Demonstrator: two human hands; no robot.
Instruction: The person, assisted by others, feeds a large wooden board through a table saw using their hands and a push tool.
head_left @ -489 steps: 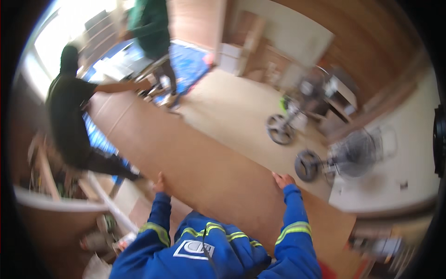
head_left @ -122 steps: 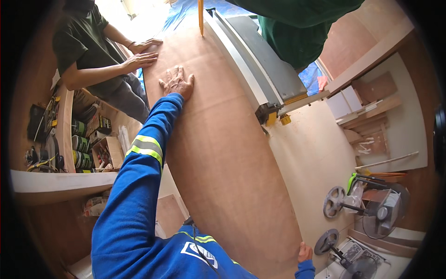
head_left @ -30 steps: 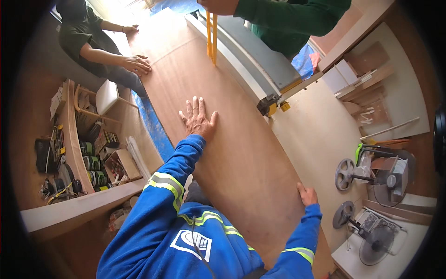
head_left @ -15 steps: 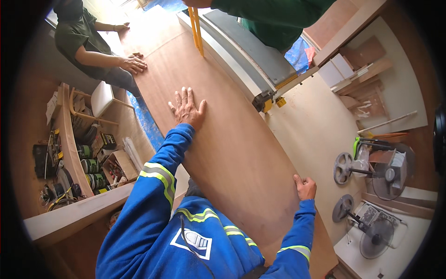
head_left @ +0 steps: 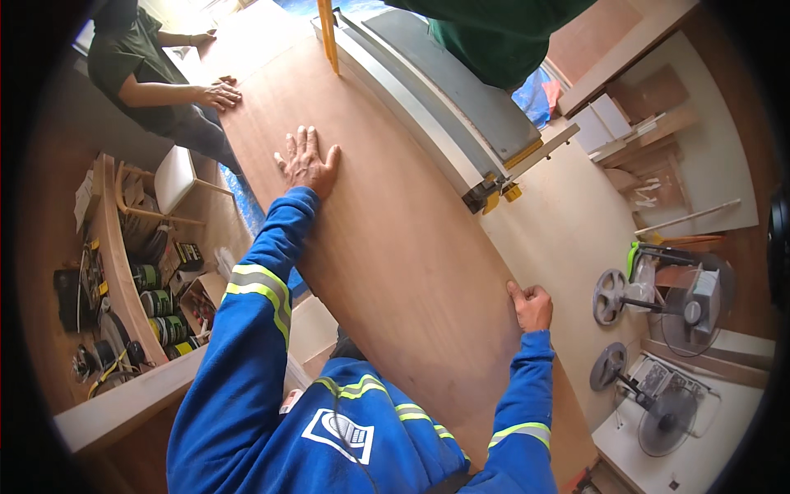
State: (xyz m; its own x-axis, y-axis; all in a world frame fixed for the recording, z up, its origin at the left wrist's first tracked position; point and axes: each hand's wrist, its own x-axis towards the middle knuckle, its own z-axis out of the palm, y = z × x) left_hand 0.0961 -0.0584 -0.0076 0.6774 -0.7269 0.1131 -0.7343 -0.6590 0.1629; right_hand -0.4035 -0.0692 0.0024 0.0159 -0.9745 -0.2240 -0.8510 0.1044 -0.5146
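A long reddish-brown plywood sheet [head_left: 395, 255] stretches from my body toward the far left. My left hand [head_left: 309, 165] lies flat on its upper face, fingers spread. At the right edge my right hand [head_left: 531, 309] is closed round the board, thumb on top and the other fingers partly hidden. Along the board's far right side runs a machine table [head_left: 448, 78] with a grey top and a pale metal rail. A co-worker's hand [head_left: 220, 95] rests on the far left edge. A thin yellow piece [head_left: 328, 41] stands over the far part of the board.
On the left, a shelf [head_left: 169, 300] holds cans, tools and a box, with a white-seated chair [head_left: 175, 177] behind. Two fans [head_left: 691, 309] and leaning panels [head_left: 699, 156] are at the right. A second person in a green sleeve [head_left: 502, 37] stands beyond the machine.
My left hand has moved a little farther away and left, still flat on the plywood. My right hand has shifted slightly the same way. The machine appears lower and more to the right.
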